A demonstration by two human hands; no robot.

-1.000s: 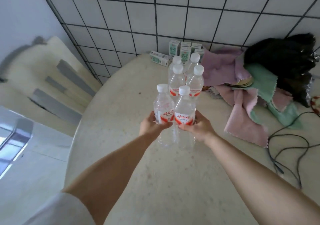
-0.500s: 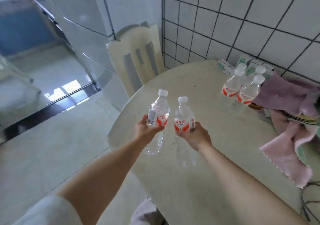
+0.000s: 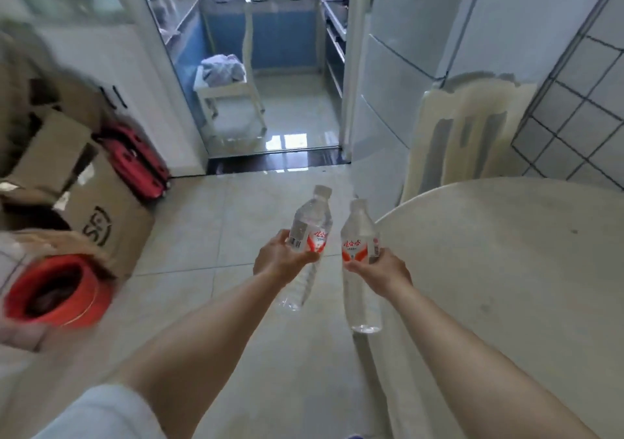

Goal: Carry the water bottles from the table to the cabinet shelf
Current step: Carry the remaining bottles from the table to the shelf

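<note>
— At the centre of the frame, over the tiled floor (image 3: 209, 236), what is each hand doing?

— The left hand (image 3: 280, 259) has its fingers curled round the label band of the left water bottle (image 3: 309, 236), and the right hand (image 3: 380, 273) is wrapped the same way round the right water bottle (image 3: 359, 253). Both bottles are off the desk (image 3: 506, 253), whose round edge sits at the right of the frame.

— Where is the risk?

— I would say in the grip first. Each bottle is held at its middle with the heavy lower half hanging free, and the left one leans with its cap toward the upper right. A smooth plastic wall could slide through the fingers if the grip loosens mid-stride.

— Anything else?

— The two bottles are just beside each other near the shoulders; a swing of the arms could knock them together. The way also looks crowded at the left of the frame: cardboard boxes (image 3: 101, 222), a red suitcase (image 3: 138, 165) and a red bucket (image 3: 54, 290) stand on the floor, so a careless step could catch one.

— And the cabinet shelf?

— I cannot tell which unit it is from here, so the drop-off point is unclear.
</note>
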